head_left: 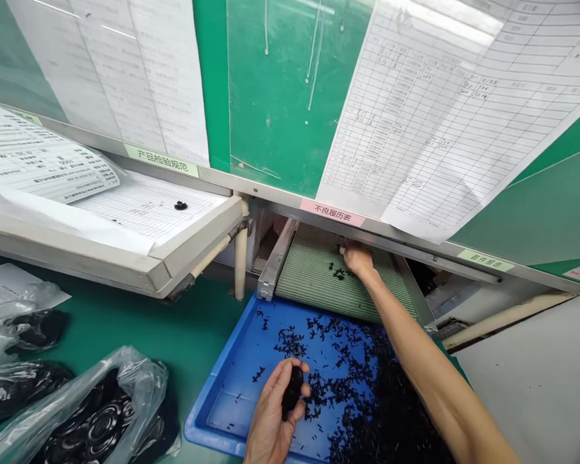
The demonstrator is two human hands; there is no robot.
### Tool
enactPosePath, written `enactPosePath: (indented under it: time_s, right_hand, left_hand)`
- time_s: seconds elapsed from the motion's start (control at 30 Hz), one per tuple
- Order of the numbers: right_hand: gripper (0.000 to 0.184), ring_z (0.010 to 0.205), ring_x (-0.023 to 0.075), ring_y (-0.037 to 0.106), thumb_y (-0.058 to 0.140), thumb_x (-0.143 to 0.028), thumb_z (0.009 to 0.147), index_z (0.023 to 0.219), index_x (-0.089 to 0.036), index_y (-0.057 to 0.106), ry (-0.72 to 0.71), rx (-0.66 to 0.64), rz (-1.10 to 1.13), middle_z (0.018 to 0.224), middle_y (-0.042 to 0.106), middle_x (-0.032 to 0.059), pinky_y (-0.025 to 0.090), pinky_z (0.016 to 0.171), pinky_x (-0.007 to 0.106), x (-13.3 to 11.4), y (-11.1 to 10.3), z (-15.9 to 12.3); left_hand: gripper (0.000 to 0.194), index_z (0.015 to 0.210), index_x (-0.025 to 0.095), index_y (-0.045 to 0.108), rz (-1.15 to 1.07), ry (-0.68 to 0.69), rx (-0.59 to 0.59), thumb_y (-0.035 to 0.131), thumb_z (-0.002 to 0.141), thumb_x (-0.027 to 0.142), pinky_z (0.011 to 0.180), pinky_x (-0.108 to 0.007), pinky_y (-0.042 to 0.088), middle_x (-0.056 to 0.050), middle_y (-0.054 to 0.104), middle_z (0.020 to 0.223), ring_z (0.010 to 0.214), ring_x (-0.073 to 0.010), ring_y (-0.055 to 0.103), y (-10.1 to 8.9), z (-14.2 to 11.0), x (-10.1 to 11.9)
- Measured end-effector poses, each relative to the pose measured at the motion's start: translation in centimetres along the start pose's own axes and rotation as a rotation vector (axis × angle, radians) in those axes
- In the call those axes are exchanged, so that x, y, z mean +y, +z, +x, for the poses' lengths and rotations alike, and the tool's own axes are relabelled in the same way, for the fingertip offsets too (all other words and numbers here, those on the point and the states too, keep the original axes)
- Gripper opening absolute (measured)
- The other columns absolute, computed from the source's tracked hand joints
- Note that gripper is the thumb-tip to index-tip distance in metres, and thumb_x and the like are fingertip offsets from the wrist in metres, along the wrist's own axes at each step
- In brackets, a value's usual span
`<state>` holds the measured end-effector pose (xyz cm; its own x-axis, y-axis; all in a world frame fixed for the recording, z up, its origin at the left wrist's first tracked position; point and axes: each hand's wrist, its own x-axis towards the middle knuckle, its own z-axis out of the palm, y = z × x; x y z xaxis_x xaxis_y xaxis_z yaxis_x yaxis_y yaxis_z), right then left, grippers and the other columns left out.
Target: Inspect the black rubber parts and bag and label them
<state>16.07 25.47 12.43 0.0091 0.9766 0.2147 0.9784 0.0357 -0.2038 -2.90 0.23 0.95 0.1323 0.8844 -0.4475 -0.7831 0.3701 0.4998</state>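
Observation:
My left hand (pixel 276 412) is closed around a black rounded part (pixel 292 392), palm up over the blue tray (pixel 232 380). Whether it holds one part or a small stack, I cannot tell. My right hand (pixel 358 259) reaches forward over the green conveyor belt (pixel 309 277), its fingers curled down and close together. What lies between those fingertips is hidden. Beside them, small black pieces (pixel 338 273) rest on the belt. Many more thin black scraps (pixel 386 399) cover the tray, heaped thickest on its right side.
Clear plastic bags of black round parts (pixel 101 428) lie on the green table (pixel 188 335) at left. Above them, a pale shelf (pixel 174 267) carries papers and a small black part (pixel 180 205). A panel with paper sheets (pixel 444 122) hangs low over the belt.

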Motion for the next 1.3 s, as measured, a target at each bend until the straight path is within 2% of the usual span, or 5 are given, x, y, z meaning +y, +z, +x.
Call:
enactPosePath:
  time_s: [0.37, 0.63, 0.8, 1.07, 1.3]
  right_hand:
    - [0.020, 0.100, 0.0215, 0.059, 0.051, -0.015, 0.088, 0.104, -0.015, 0.062, -0.069, -0.007, 0.150, 0.108, 0.063, 0.0098, 0.047, 0.086, 0.038, 0.6, -0.2, -0.6]
    - [0.041, 0.059, 0.0122, 0.063, 0.037, -0.020, 0.084, 0.122, -0.020, 0.053, -0.148, -0.122, 0.558, 0.085, 0.064, 0.0021, 0.050, 0.054, 0.024, -2.2, 1.2, -15.5]
    - [0.029, 0.074, 0.0160, 0.062, 0.042, -0.025, 0.090, 0.102, -0.024, 0.069, -0.228, -0.241, 0.723, 0.085, 0.064, 0.0035, 0.049, 0.072, 0.030, -4.3, 3.3, -23.0]
    - [0.021, 0.069, 0.0134, 0.054, 0.052, -0.014, 0.084, 0.090, -0.024, 0.068, -0.357, -0.402, 0.690, 0.075, 0.057, -0.0016, 0.040, 0.063, 0.022, -2.6, 0.9, -23.2]
    - [0.023, 0.066, 0.0121, 0.053, 0.044, -0.013, 0.090, 0.078, -0.019, 0.062, -0.361, -0.259, 0.588, 0.068, 0.059, -0.0019, 0.039, 0.066, 0.023, -3.7, 2.5, -23.6]
  left_hand:
    - [0.038, 0.090, 0.017, 0.062, -0.048, -0.007, -0.105, 0.081, 0.065, 0.039, 0.036, -0.012, 0.026, 0.001, 0.053, 0.074, 0.061, -0.0074, 0.052, 0.1, -0.4, 0.3]
    - [0.048, 0.101, 0.018, 0.060, 0.266, 0.103, -0.125, 0.069, 0.072, 0.055, 0.035, -0.014, 0.023, -0.001, 0.054, 0.070, 0.058, -0.0098, 0.048, 0.7, -0.1, -0.9]
    - [0.042, 0.095, 0.017, 0.060, 0.400, 0.177, -0.133, 0.064, 0.076, 0.055, 0.036, -0.015, 0.025, 0.001, 0.055, 0.070, 0.050, -0.0064, 0.042, 0.6, -0.2, -1.3]
    - [0.042, 0.082, 0.018, 0.056, 0.573, 0.164, -0.208, 0.051, 0.082, 0.059, 0.036, -0.017, 0.018, 0.004, 0.052, 0.057, 0.038, -0.0031, 0.027, 0.3, -0.1, -1.9]
    - [0.043, 0.078, 0.016, 0.057, 0.511, 0.136, -0.185, 0.056, 0.080, 0.059, 0.037, -0.016, 0.017, 0.003, 0.051, 0.056, 0.040, -0.0030, 0.028, 0.3, -0.1, -1.8]
